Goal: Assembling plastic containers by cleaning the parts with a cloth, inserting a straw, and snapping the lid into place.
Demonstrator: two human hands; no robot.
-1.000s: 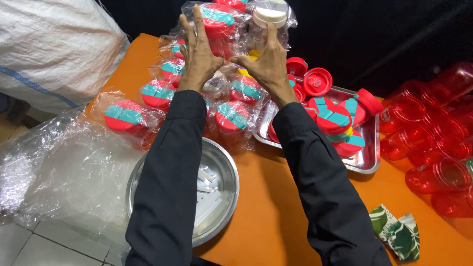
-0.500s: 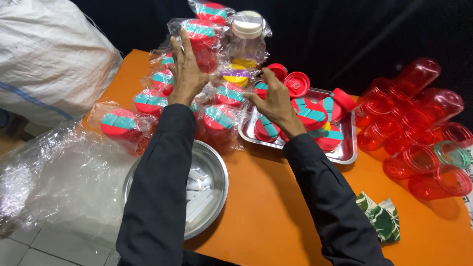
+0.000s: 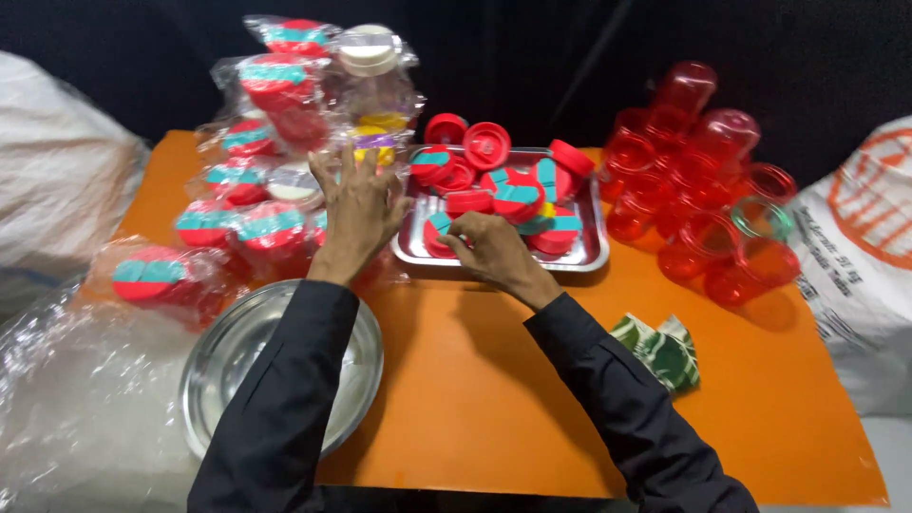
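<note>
The left hand [image 3: 356,204] lies flat and open against the wrapped jars [image 3: 275,142], which are piled high at the back left of the table [image 3: 475,380]. The right hand [image 3: 484,249] pinches a red lid [image 3: 439,236] in the tray [image 3: 589,256]. The pile looks wobbly. If the left hand lets go, jars could tumble off.

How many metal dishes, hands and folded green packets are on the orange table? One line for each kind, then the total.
Metal dishes: 2, the rectangular tray and the round plate
Hands: 2, left hand and right hand
Folded green packets: 1 small pile
Total: 5
</note>
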